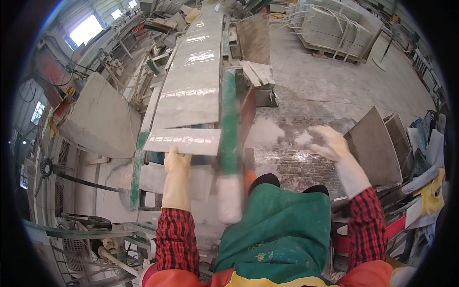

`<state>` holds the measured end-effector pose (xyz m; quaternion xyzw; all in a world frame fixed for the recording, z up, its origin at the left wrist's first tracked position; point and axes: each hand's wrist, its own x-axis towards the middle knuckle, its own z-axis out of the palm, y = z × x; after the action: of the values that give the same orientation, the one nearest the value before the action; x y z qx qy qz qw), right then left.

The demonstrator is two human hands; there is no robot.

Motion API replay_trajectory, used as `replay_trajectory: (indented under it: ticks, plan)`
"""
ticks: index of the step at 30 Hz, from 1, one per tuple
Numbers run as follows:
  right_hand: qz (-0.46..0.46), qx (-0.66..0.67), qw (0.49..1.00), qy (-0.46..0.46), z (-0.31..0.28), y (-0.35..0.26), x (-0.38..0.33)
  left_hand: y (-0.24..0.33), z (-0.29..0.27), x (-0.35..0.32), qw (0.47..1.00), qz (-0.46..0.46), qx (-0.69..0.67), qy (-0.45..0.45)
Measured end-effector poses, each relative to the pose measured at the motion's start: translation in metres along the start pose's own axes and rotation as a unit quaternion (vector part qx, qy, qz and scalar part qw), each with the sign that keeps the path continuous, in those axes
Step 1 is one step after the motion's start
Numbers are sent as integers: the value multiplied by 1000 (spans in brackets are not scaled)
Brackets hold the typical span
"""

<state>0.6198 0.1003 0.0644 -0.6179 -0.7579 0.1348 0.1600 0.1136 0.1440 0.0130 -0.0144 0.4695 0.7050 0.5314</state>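
Observation:
My left hand (177, 167), in a cream rubber glove, grips the near edge of a glossy white tile (184, 140), and its fingers are partly hidden. The tile lies across the near end of a conveyor line, between green side rails (230, 124). A narrow gap parts it from a row of similar white tiles (193, 95) running away from me. My right hand (333, 146), gloved the same way, hangs in the air over the wet floor to the right, fingers apart and holding nothing.
Brown boards (375, 146) lean at the right, beside a yellow glove (432, 191) and scraps. Strapped white slabs (330, 31) stand on a pallet at the back right. A large pale panel (101, 119) is left of the line. White offcuts (258, 73) rest beside the right rail.

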Motion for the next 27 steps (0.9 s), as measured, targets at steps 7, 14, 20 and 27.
replay_trajectory:
  ticks: [7, 14, 20, 27]
  plan:
    - [305, -79, 937, 150, -54, 180, -228, -16, -3, 33, 999, 24, -18, -19]
    - [513, -161, 823, 181, -75, 182, -383, -22, -14, 60, 999, -4, -42, 1]
    - [491, -216, 818, 210, -40, 175, -405, -23, -7, 62, 984, 44, 170, 33]
    - [487, -174, 819, 248, -42, 156, -397, -18, -9, 67, 993, 0, 116, 0]
